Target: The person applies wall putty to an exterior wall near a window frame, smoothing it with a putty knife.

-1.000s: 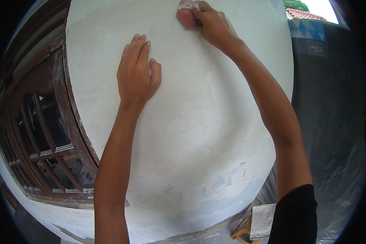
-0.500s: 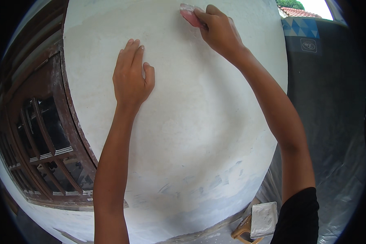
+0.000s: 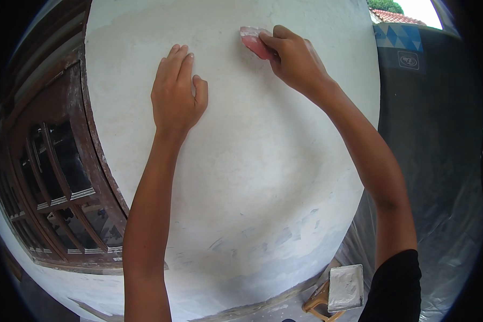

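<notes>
Before me rises a white wall [image 3: 241, 150] with grey smears and patches low down. My left hand [image 3: 178, 91] rests flat against it, fingers stretched upward and thumb apart, holding nothing. Up and to the right, my right hand [image 3: 298, 56] grips a small pink putty spreader [image 3: 256, 45] whose upper edge is whitish. The spreader is against or very close to the wall; its exact contact is hard to make out. Its grip end is hidden by my fingers.
A brown wooden window [image 3: 64, 182] with dark panes borders the wall at left. At lower right, a tray of white paste [image 3: 345, 288] sits on a brown stool [image 3: 317, 301]. A tall dark plastic-wrapped thing [image 3: 429, 150] stands at right.
My right hand and the spreader have moved down the wall, slightly to the right. My left hand stays on the wall at nearly the same spot.
</notes>
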`<state>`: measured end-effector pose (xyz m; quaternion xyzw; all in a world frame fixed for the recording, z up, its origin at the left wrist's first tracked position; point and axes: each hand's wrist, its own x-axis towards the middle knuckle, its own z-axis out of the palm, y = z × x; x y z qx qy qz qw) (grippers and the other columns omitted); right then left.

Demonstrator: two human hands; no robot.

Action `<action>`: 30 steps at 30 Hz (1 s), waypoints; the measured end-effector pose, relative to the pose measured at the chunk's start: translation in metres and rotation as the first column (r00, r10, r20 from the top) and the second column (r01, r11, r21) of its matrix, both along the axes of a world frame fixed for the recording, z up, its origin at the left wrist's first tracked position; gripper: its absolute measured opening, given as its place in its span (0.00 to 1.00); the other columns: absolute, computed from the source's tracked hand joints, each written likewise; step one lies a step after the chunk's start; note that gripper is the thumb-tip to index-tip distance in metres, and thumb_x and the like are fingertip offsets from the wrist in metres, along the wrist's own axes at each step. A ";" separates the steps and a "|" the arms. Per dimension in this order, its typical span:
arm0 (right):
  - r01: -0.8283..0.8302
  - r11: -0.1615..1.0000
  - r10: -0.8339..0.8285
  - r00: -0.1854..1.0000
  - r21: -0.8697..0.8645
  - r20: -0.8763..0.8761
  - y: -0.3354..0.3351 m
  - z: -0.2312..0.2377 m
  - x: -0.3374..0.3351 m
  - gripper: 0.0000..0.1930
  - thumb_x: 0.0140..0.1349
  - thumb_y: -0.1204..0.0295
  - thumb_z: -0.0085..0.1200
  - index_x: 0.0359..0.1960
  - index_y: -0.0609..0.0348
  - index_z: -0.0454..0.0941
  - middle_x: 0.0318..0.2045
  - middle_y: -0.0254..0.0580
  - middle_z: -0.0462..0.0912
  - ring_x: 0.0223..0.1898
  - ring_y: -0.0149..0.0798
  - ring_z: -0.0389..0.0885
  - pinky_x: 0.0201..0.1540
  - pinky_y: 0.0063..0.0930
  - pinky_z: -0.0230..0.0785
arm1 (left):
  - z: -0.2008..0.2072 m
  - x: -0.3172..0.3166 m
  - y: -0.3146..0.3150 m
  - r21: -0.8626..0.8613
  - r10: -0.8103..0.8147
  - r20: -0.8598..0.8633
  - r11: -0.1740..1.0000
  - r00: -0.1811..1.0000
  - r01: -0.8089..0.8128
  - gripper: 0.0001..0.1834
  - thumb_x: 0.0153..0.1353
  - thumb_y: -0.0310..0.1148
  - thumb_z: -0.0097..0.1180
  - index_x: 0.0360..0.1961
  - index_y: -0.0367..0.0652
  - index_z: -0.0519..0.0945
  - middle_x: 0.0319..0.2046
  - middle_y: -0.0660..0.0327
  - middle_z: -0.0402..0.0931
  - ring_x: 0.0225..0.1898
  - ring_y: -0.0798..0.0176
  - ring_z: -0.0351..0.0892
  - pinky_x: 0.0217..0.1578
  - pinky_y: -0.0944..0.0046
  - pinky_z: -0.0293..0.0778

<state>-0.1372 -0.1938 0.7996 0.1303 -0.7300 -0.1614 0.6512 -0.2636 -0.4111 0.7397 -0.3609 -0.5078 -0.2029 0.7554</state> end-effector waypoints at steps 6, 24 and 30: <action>-0.059 0.989 0.047 0.995 -0.136 -0.085 -0.013 0.076 -0.007 0.10 0.71 0.76 0.45 0.42 0.67 0.79 0.48 0.58 0.80 0.46 0.59 0.83 0.51 0.49 0.76 | 0.004 0.003 0.006 -0.008 -0.048 -0.038 0.999 0.998 0.048 0.19 0.56 0.23 0.53 0.49 0.28 0.82 0.56 0.46 0.80 0.64 0.45 0.76 0.66 0.46 0.70; 0.030 0.998 -0.034 0.998 -0.062 -0.057 -0.019 0.075 -0.035 0.10 0.66 0.80 0.48 0.45 0.67 0.79 0.47 0.57 0.81 0.47 0.58 0.83 0.49 0.47 0.76 | 0.003 0.005 0.009 -0.021 -0.054 -0.006 0.998 0.999 0.053 0.21 0.58 0.22 0.51 0.53 0.27 0.81 0.59 0.47 0.78 0.66 0.47 0.75 0.67 0.49 0.69; -0.141 0.983 0.143 0.990 0.113 -0.009 -0.031 -0.024 -0.032 0.20 0.51 0.84 0.61 0.48 0.62 0.82 0.43 0.45 0.81 0.38 0.51 0.86 0.39 0.42 0.81 | -0.001 0.001 -0.002 -0.006 -0.021 -0.013 1.000 1.000 0.021 0.21 0.59 0.22 0.50 0.53 0.28 0.81 0.59 0.47 0.78 0.66 0.47 0.74 0.68 0.49 0.68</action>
